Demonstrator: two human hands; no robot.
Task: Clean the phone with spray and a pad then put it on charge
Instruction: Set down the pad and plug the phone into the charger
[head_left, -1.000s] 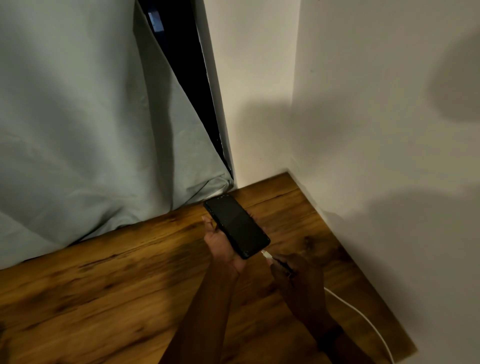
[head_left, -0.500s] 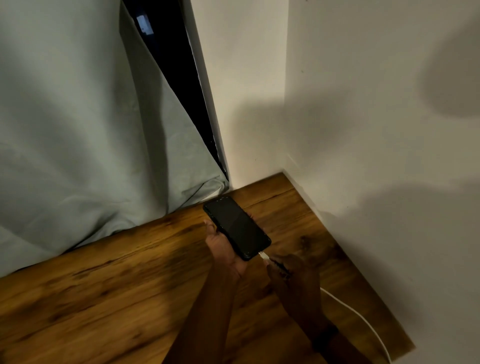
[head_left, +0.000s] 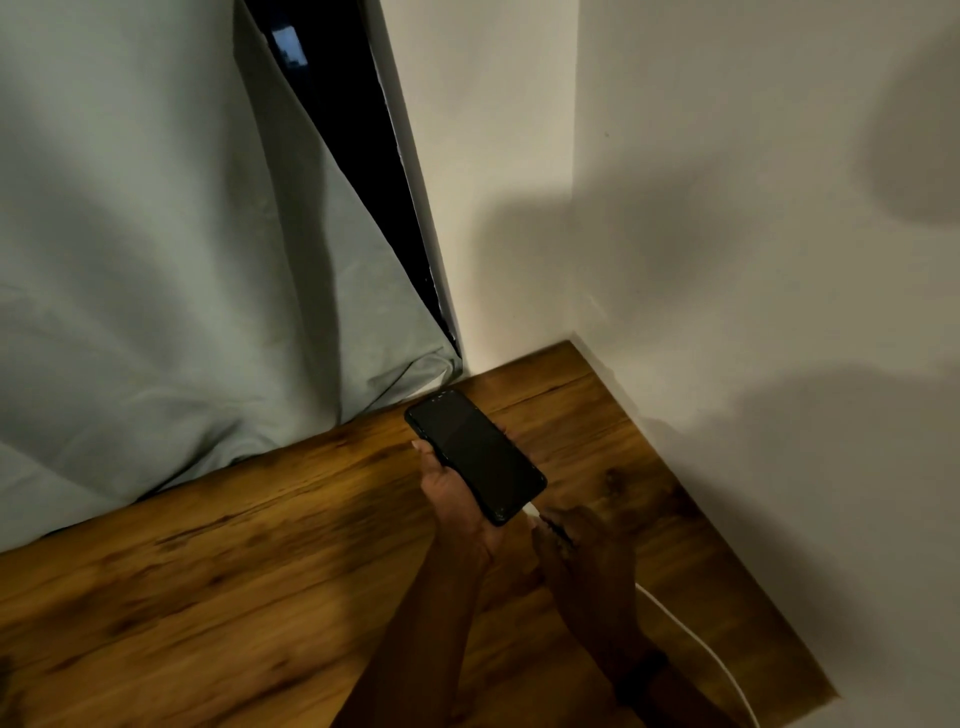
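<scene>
Black slab phone (head_left: 475, 457) held above the wooden worktop (head_left: 260, 561), white charging plug at its lower end.

The left hand (head_left: 457, 512) cradles the phone from beneath, screen up and dark, fingers wrapped round its edges. The right hand (head_left: 576, 545) pinches the white cable plug (head_left: 532, 512) right against the phone's bottom edge; the white cable (head_left: 696, 644) trails over the worktop toward the near right corner. A pale grey curtain (head_left: 156, 234) hangs behind the phone.

Two bare forearms without sleeves, dark band (head_left: 641, 670) on the right wrist, bare hands
</scene>
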